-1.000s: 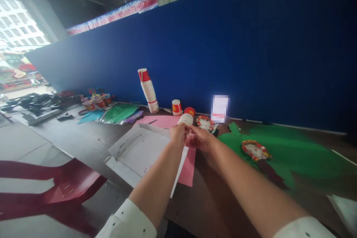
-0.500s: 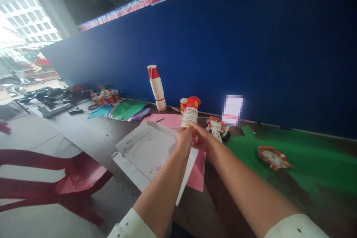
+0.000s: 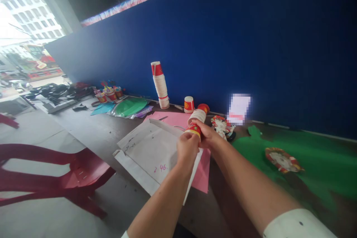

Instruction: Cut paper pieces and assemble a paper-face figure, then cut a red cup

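Both my hands hold a stack of red and white paper cups (image 3: 197,116) above the table, its far end tilted away to the right. My left hand (image 3: 187,148) is closed on the red cup with a yellow rim (image 3: 193,130) at the near end. Fingers of my right hand (image 3: 206,134) wrap round the stack from the right, partly hiding it. Behind the stack a single red cup (image 3: 189,105) stands upside down on the table. A tall stack of cups (image 3: 161,86) rises to the left of it.
A white box lid (image 3: 147,152) lies on pink paper (image 3: 204,174). Green sheet material (image 3: 320,156) and a decorated paper plate (image 3: 283,160) are at the right. Craft cups (image 3: 110,95) stand at the back left. A red chair (image 3: 83,171) is at the left; a blue panel (image 3: 251,44) runs behind.
The near-end cup now shows its red side between my hands. The held stack tilts further right, away from the single cup. The view has shifted slightly.
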Demonstrator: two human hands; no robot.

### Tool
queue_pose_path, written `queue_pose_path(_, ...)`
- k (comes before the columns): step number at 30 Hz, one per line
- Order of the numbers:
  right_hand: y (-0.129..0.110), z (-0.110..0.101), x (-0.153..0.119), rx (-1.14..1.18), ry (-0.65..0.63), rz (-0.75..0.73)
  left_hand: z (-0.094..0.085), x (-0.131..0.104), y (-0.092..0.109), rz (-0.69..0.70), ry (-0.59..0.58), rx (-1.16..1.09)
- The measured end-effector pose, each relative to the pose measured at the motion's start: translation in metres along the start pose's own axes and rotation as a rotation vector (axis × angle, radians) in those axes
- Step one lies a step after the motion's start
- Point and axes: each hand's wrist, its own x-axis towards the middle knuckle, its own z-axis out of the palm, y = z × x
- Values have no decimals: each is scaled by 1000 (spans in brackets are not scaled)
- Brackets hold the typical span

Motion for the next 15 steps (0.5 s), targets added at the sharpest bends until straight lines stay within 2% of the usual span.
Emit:
queue_pose_path(6, -1, 4, -4, 107, -17, 13, -29, -24, -24, -63, 30, -162)
queue_pose_path(10, -5, 7, -9, 112, -30, -6, -43, -43, -34, -61, -19, -246)
queue_pose_path(15, 1, 6, -42, 58, -46, -121, -48, -67, -42, -36, -48, -329)
